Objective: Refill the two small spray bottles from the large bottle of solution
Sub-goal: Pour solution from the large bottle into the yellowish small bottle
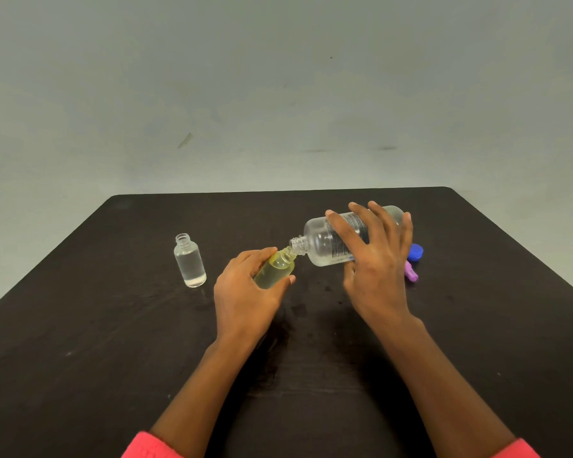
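Note:
My right hand (374,256) grips the large clear bottle (321,241), tipped on its side with its open neck pointing left. The neck meets the mouth of a small yellow-tinted bottle (276,267), which my left hand (245,292) holds tilted toward it. A second small clear bottle (190,261) stands upright and uncapped at the left, apart from both hands, with clear liquid inside.
A blue cap (415,252) and a purple spray top (412,272) lie on the dark table (96,342) just behind my right hand. The table's far edge runs close behind the large bottle, with a grey wall beyond it.

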### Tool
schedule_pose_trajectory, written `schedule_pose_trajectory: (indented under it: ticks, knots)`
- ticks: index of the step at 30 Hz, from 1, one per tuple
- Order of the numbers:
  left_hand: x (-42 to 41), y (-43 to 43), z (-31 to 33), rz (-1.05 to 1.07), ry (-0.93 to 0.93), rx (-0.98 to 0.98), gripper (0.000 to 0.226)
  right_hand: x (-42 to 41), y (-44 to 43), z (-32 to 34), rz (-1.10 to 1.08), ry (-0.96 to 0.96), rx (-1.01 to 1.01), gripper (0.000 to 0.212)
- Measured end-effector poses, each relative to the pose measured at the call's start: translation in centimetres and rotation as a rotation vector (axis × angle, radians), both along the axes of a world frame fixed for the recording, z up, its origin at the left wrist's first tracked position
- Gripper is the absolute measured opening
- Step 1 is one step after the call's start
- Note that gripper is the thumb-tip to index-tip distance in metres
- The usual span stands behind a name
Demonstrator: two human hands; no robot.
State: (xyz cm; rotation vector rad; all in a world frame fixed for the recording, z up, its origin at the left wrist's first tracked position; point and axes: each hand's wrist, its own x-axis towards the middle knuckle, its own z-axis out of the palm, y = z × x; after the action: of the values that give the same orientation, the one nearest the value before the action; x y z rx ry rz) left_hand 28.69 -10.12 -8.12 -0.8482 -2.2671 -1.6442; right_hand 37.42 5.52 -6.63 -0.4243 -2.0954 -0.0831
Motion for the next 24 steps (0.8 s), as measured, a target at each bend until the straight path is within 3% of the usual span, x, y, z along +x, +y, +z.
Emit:
schedule_pose_trajectory:
  ticks: [24]
  knots:
    - [0.22,-0.04,0.05,0.004,-0.019,0.011,0.046,-0.03,-0.08,0.01,0.005,0.008,0.005,0.083]
